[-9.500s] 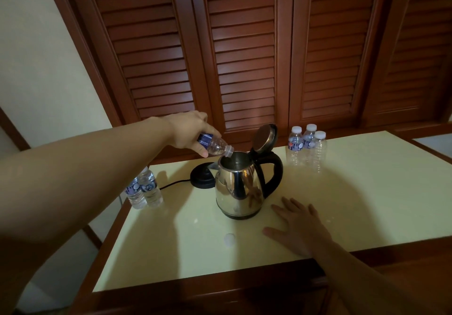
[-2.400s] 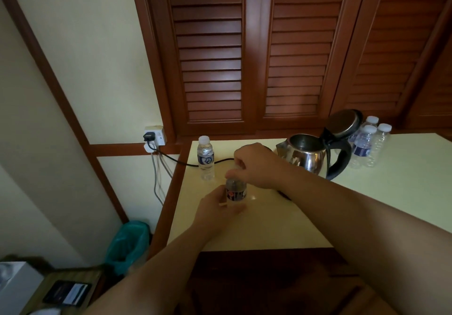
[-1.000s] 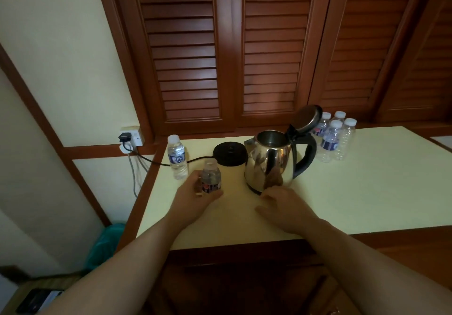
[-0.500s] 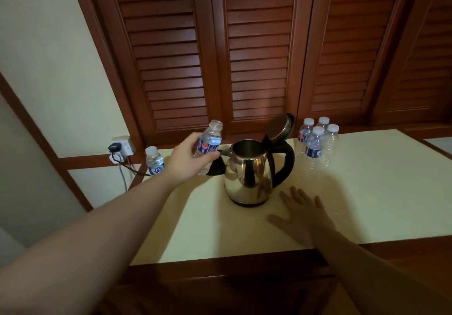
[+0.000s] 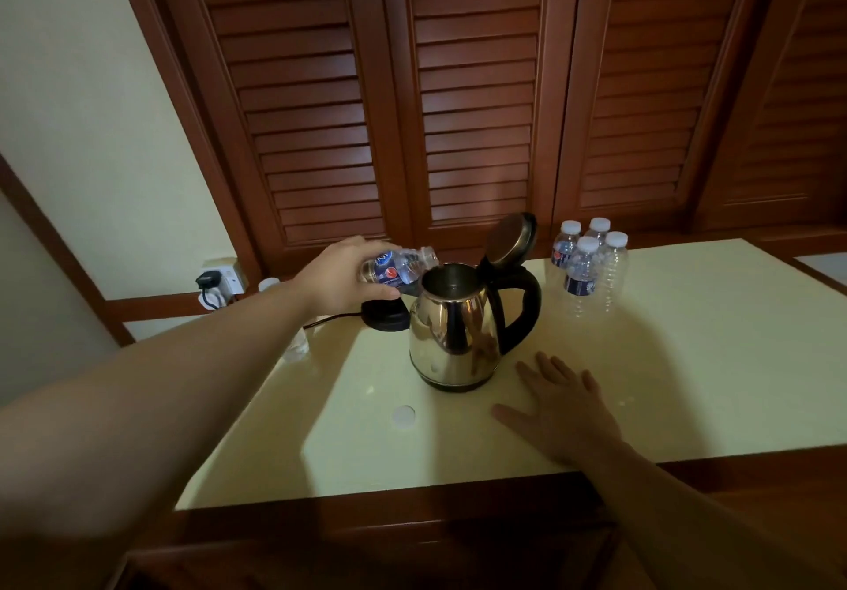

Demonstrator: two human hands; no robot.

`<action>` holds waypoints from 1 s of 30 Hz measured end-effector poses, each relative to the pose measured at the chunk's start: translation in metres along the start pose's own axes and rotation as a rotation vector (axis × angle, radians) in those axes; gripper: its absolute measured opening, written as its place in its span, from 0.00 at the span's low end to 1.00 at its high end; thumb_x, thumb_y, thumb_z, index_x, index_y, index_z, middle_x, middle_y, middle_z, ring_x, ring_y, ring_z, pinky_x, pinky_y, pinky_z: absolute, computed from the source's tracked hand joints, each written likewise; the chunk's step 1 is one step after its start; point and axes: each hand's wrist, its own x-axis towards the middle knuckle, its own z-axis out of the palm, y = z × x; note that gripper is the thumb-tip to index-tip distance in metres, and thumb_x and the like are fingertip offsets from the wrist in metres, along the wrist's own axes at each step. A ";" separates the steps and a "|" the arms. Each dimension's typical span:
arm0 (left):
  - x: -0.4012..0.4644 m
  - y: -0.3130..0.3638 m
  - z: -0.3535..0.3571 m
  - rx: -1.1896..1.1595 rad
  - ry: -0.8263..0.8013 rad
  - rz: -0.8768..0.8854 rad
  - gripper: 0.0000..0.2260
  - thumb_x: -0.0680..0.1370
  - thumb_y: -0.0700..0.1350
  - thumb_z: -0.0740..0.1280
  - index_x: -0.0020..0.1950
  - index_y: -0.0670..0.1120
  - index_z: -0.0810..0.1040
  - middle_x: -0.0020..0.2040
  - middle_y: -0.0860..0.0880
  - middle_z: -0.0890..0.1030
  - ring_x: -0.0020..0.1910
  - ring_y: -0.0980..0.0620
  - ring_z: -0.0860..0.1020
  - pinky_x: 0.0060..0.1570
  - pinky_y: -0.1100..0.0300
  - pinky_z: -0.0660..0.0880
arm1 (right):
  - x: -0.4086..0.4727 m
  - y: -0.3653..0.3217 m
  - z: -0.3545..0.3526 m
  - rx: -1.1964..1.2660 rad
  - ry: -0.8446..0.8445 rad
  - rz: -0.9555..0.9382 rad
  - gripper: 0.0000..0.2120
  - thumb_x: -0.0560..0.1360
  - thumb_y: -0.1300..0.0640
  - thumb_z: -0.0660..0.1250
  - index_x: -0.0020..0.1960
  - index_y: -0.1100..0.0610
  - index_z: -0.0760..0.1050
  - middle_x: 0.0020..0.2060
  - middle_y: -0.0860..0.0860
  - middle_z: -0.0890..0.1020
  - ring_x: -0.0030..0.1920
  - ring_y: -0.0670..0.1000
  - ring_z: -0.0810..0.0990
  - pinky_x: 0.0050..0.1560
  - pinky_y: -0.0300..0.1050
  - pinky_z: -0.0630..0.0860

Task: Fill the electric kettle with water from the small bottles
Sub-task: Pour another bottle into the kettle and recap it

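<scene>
Tipping blue-labelled bottle (image 5: 398, 265) over kettle (image 5: 451, 328)

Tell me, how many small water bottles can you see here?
6. One lies tipped in the left hand at the kettle; four capped ones cluster right of it; one peeks out behind the left forearm. More may be hidden there.

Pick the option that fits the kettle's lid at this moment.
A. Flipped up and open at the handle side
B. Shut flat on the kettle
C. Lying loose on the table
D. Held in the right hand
A: the lid stands tipped up above the handle, leaving the kettle mouth open beside the tilted bottle in the left hand.
</scene>
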 end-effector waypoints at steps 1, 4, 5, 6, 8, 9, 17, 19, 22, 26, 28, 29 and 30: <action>0.001 -0.001 -0.002 0.022 -0.013 0.000 0.31 0.74 0.56 0.78 0.75 0.58 0.73 0.56 0.51 0.76 0.59 0.50 0.74 0.63 0.50 0.72 | 0.000 0.000 0.000 0.001 0.002 0.002 0.47 0.73 0.19 0.45 0.84 0.43 0.47 0.84 0.49 0.45 0.83 0.53 0.43 0.81 0.62 0.41; 0.006 -0.005 -0.008 0.080 -0.041 0.004 0.33 0.74 0.58 0.77 0.77 0.58 0.71 0.56 0.49 0.74 0.58 0.48 0.74 0.60 0.51 0.73 | 0.000 -0.001 -0.001 0.005 0.005 0.007 0.46 0.73 0.20 0.46 0.84 0.43 0.47 0.84 0.49 0.46 0.83 0.52 0.43 0.81 0.62 0.41; 0.007 -0.006 -0.010 0.090 -0.046 0.008 0.33 0.74 0.58 0.77 0.77 0.58 0.71 0.56 0.49 0.74 0.57 0.48 0.74 0.59 0.51 0.73 | 0.000 -0.001 -0.002 0.008 0.005 0.008 0.46 0.73 0.20 0.46 0.84 0.43 0.48 0.84 0.49 0.46 0.83 0.52 0.43 0.81 0.62 0.42; 0.008 -0.007 -0.013 0.099 -0.048 0.015 0.33 0.74 0.58 0.77 0.77 0.58 0.71 0.56 0.49 0.74 0.57 0.48 0.75 0.59 0.50 0.73 | -0.001 -0.002 -0.002 0.008 0.005 0.008 0.46 0.74 0.20 0.46 0.84 0.43 0.48 0.84 0.49 0.46 0.83 0.53 0.43 0.81 0.61 0.42; 0.010 -0.009 -0.017 0.118 -0.050 0.028 0.33 0.73 0.58 0.77 0.77 0.58 0.71 0.55 0.49 0.73 0.56 0.48 0.74 0.57 0.52 0.72 | -0.002 -0.002 -0.003 0.003 0.008 0.003 0.45 0.74 0.20 0.46 0.84 0.43 0.48 0.84 0.49 0.46 0.84 0.53 0.44 0.81 0.62 0.42; 0.010 -0.009 -0.020 0.125 -0.051 0.033 0.33 0.73 0.59 0.77 0.76 0.59 0.71 0.54 0.50 0.73 0.55 0.49 0.74 0.55 0.53 0.71 | -0.002 -0.002 -0.003 0.001 0.011 0.001 0.45 0.74 0.20 0.46 0.84 0.43 0.48 0.84 0.49 0.46 0.83 0.53 0.44 0.81 0.62 0.43; 0.010 -0.005 -0.033 0.173 -0.069 0.051 0.33 0.74 0.61 0.75 0.77 0.60 0.70 0.53 0.50 0.72 0.53 0.48 0.74 0.55 0.52 0.72 | -0.001 0.000 -0.002 -0.009 0.015 -0.005 0.47 0.72 0.19 0.43 0.84 0.43 0.47 0.84 0.49 0.46 0.83 0.53 0.44 0.81 0.62 0.44; 0.010 -0.003 -0.035 0.176 -0.080 0.053 0.33 0.74 0.61 0.75 0.77 0.61 0.70 0.53 0.50 0.72 0.53 0.49 0.73 0.55 0.52 0.72 | -0.001 0.001 -0.001 -0.008 0.014 -0.004 0.47 0.72 0.19 0.43 0.84 0.43 0.47 0.84 0.49 0.46 0.84 0.53 0.44 0.81 0.62 0.44; 0.010 -0.003 -0.038 0.194 -0.095 0.060 0.33 0.74 0.62 0.75 0.78 0.61 0.70 0.53 0.50 0.72 0.54 0.49 0.73 0.55 0.52 0.72 | 0.000 0.002 0.000 -0.005 0.022 -0.004 0.47 0.72 0.19 0.43 0.84 0.42 0.47 0.84 0.49 0.46 0.83 0.53 0.44 0.81 0.62 0.43; 0.011 0.000 -0.044 0.226 -0.115 0.077 0.35 0.73 0.64 0.74 0.79 0.60 0.69 0.53 0.50 0.71 0.54 0.50 0.72 0.53 0.55 0.69 | -0.001 0.002 0.001 0.005 0.023 -0.003 0.46 0.73 0.19 0.44 0.84 0.42 0.47 0.84 0.48 0.46 0.83 0.52 0.44 0.81 0.61 0.43; 0.011 0.002 -0.046 0.232 -0.123 0.088 0.36 0.72 0.64 0.75 0.78 0.60 0.69 0.51 0.52 0.70 0.53 0.51 0.71 0.52 0.56 0.68 | -0.001 0.001 0.001 0.000 0.021 -0.003 0.46 0.73 0.19 0.44 0.84 0.42 0.48 0.84 0.48 0.47 0.83 0.52 0.44 0.81 0.61 0.43; 0.012 0.002 -0.048 0.228 -0.126 0.090 0.36 0.72 0.63 0.75 0.78 0.60 0.70 0.50 0.53 0.69 0.53 0.51 0.71 0.51 0.57 0.68 | -0.001 0.001 0.001 -0.001 0.023 -0.001 0.46 0.73 0.19 0.44 0.84 0.42 0.48 0.84 0.48 0.47 0.83 0.52 0.44 0.81 0.61 0.44; 0.012 0.003 -0.049 0.227 -0.131 0.091 0.36 0.72 0.63 0.75 0.78 0.60 0.70 0.50 0.53 0.69 0.53 0.51 0.72 0.51 0.57 0.68 | -0.001 0.001 0.001 -0.001 0.024 0.000 0.46 0.73 0.19 0.44 0.84 0.42 0.48 0.84 0.49 0.47 0.83 0.52 0.45 0.81 0.61 0.44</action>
